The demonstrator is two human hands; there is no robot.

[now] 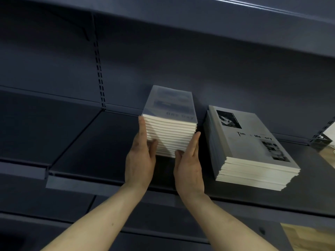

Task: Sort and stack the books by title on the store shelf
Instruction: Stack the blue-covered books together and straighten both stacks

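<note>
A tall stack of pale-covered books (170,120) stands on the dark grey shelf (94,147), near its back wall. My left hand (140,156) presses flat against the stack's left side, thumb on the page edges. My right hand (188,163) presses against its right side, fingers straight. Both hands clamp the stack between them. Just to the right lies a second, lower stack of grey books (250,149) with "Time & Memory" on the top cover. A narrow gap separates the two stacks.
Another shelf board (199,17) hangs overhead. A slotted upright (99,73) runs down the back wall to the left. A lower shelf (54,201) sits below. A wooden floor (308,236) shows at the lower right.
</note>
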